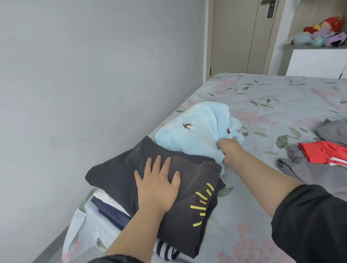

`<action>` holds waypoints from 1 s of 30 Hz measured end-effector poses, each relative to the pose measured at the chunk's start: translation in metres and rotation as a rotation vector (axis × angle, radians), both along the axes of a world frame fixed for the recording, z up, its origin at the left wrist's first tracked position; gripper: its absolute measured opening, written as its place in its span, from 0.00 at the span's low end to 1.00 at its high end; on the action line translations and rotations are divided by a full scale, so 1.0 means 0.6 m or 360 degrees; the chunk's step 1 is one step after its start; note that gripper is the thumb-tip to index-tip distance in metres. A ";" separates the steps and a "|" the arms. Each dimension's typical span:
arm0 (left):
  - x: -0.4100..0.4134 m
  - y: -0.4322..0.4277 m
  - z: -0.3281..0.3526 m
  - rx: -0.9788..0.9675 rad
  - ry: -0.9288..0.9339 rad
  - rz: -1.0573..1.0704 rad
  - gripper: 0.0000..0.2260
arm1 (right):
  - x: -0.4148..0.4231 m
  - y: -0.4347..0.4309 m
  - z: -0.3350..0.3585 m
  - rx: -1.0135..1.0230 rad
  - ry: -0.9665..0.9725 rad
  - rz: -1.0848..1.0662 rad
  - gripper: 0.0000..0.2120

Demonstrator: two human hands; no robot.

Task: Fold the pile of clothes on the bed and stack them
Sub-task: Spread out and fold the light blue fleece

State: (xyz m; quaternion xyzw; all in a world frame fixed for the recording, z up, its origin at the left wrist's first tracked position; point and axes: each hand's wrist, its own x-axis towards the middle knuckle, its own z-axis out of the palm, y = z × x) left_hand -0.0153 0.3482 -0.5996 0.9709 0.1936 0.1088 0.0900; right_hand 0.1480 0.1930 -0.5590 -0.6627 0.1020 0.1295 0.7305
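Observation:
A folded black shirt with yellow marks point(194, 184) tops a stack near the bed's left edge, over a navy garment point(109, 211) and a striped piece point(165, 252). My left hand point(157, 180) presses flat on the black shirt, fingers spread. Just behind the stack lies a fluffy light-blue garment point(197, 129), and my right hand point(228, 147) grips its near edge in a fist. Loose clothes lie at the right: a red garment with white stripes point(340, 153) on grey ones point(320, 172).
The bed point(282, 104) has a grey floral sheet. A grey wall runs along the left, with floor below. A door point(243, 25) stands behind the bed, and a shelf unit with plush toys point(324, 34) is at the back right.

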 end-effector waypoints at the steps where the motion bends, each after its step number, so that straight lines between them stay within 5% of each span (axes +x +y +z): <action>1: 0.000 0.000 0.000 0.0002 0.0000 0.0000 0.28 | 0.000 0.000 0.002 -0.0024 0.0001 0.0023 0.13; 6: 0.000 -0.001 0.001 -0.0003 0.0006 -0.0003 0.28 | 0.001 -0.003 0.018 -0.0492 -0.0061 -0.0065 0.05; 8: 0.001 -0.002 0.001 0.0000 0.0004 0.0003 0.27 | -0.003 -0.005 0.031 -0.0829 -0.0099 -0.0176 0.25; 11: 0.001 -0.004 0.001 0.0008 -0.0008 0.0014 0.28 | -0.020 -0.002 0.052 -0.1343 -0.0660 -0.0261 0.47; 14: 0.000 -0.005 0.000 0.0015 -0.0015 0.0020 0.29 | -0.031 0.025 0.090 -0.1800 -0.1328 -0.0045 0.45; 17: -0.002 -0.005 -0.002 0.0015 -0.0040 0.0023 0.28 | -0.013 0.082 0.139 -0.1877 -0.1693 0.0336 0.32; 22: 0.000 -0.004 -0.005 0.0006 -0.0065 0.0017 0.28 | 0.033 0.092 0.030 -0.2033 -0.1273 0.0963 0.26; 30: 0.000 -0.005 -0.004 0.0005 -0.0074 0.0009 0.28 | 0.024 0.056 -0.077 -0.1952 -0.1345 0.0694 0.28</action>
